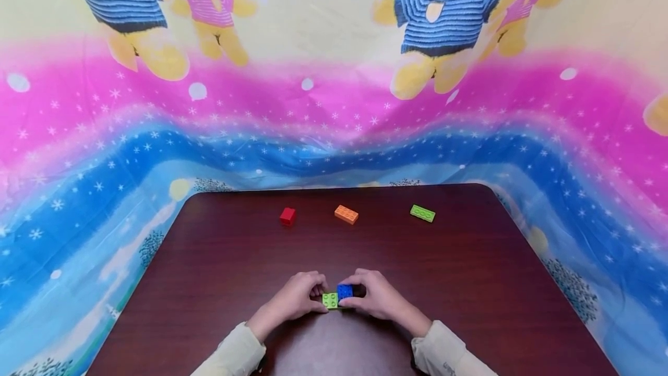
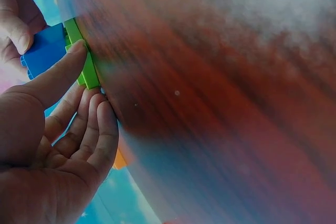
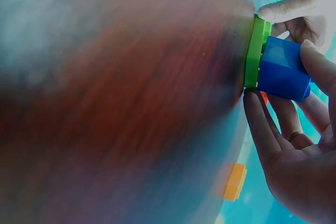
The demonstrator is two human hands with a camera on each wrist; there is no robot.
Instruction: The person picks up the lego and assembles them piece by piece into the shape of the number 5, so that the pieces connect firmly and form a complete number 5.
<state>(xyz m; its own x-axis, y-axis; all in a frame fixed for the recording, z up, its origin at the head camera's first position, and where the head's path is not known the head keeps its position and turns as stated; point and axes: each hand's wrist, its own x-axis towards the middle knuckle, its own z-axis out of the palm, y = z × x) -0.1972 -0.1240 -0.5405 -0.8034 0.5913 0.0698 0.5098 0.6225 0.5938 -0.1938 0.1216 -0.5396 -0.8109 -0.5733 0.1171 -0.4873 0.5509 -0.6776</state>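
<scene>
A flat green toy brick (image 1: 330,300) lies on the table between both hands, its left studs showing in the head view. On its right half sits a taller blue brick (image 3: 284,68). My left hand (image 1: 300,296) pinches the left end of the green brick, thumb on the near side and fingers at the far side. My right hand (image 1: 377,295) grips the blue brick between thumb and fingers, its lower fingertips right at the green brick's end in the right wrist view.
Toward the back of the dark wooden table (image 1: 219,271) lie a red brick (image 1: 287,216), an orange brick (image 1: 347,214) and another green brick (image 1: 423,213). A patterned cloth (image 1: 334,97) with bears hangs behind and around the table.
</scene>
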